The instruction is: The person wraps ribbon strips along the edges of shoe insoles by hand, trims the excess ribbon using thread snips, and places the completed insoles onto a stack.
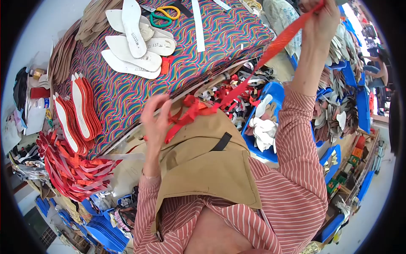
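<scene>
My right hand [323,19] is raised at the top right, its fingers closed on the end of a long red strip [277,44]. The strip runs taut down and left to a tangle of red strips [194,112] on my tan apron [211,169]. Beside that tangle is my left hand [155,118], its fingers curled loosely and apart, slightly blurred. I see nothing held in it. White shoe insoles [133,46] lie overlapped on the patterned table cover [203,63]. Nearer the table's left corner stand stacks of red-edged white insoles [82,110].
Green- and yellow-handled scissors [165,17] lie at the table's back. A big bunch of red strips [76,169] hangs off the left corner. Right of my lap is a blue bin [270,91] with white pieces, near a heap of scraps [237,93]. A person [374,70] appears far right.
</scene>
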`<state>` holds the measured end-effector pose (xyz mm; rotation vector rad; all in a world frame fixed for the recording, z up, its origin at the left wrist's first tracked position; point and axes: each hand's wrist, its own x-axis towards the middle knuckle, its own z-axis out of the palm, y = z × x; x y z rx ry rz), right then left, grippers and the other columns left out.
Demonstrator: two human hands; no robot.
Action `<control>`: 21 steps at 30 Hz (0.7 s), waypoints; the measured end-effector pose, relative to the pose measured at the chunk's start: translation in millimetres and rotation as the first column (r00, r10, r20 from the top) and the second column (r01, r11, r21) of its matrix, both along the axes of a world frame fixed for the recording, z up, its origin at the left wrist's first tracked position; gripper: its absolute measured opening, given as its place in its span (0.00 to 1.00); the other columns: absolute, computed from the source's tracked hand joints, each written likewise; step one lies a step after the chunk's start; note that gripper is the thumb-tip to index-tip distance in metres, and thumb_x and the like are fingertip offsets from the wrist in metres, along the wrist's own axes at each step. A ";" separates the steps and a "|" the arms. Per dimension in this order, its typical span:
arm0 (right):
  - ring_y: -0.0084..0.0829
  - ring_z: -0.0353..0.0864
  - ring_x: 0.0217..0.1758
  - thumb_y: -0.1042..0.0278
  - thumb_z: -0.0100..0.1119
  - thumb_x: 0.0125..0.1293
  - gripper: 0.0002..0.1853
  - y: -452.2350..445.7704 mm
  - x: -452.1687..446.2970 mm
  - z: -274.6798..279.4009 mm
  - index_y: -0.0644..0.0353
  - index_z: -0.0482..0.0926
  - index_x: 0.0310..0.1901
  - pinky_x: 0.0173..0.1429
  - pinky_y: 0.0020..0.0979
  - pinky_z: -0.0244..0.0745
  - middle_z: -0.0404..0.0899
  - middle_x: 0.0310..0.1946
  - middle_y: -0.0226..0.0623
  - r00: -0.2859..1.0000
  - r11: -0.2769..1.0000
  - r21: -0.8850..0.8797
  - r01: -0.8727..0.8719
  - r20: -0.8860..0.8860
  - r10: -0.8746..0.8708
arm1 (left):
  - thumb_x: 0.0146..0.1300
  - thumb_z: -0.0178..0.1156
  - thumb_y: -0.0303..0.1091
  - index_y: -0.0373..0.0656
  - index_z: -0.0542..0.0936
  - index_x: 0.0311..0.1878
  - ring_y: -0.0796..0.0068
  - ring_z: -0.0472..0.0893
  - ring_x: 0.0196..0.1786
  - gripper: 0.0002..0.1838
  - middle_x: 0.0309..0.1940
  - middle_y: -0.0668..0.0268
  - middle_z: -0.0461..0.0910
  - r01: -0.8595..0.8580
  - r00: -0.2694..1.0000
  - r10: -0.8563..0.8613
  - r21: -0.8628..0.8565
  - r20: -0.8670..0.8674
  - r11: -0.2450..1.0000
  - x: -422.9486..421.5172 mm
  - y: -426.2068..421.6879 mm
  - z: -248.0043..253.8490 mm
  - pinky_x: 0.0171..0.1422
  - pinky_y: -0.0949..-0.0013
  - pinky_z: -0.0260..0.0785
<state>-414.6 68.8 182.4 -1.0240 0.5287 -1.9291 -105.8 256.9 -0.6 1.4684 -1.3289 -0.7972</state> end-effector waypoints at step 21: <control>0.20 0.68 0.17 0.65 0.59 0.71 0.08 -83.3 -173.9 8.0 0.57 0.78 0.34 0.21 0.21 0.62 0.73 0.19 0.26 0.841 0.951 0.038 -0.308 0.478 0.253 | 0.65 0.61 0.28 0.34 0.86 0.41 0.81 0.76 0.31 0.08 0.29 0.68 0.82 0.562 0.777 -0.346 0.333 -0.526 0.757 -54.3 -19.2 -47.0 0.38 0.80 0.67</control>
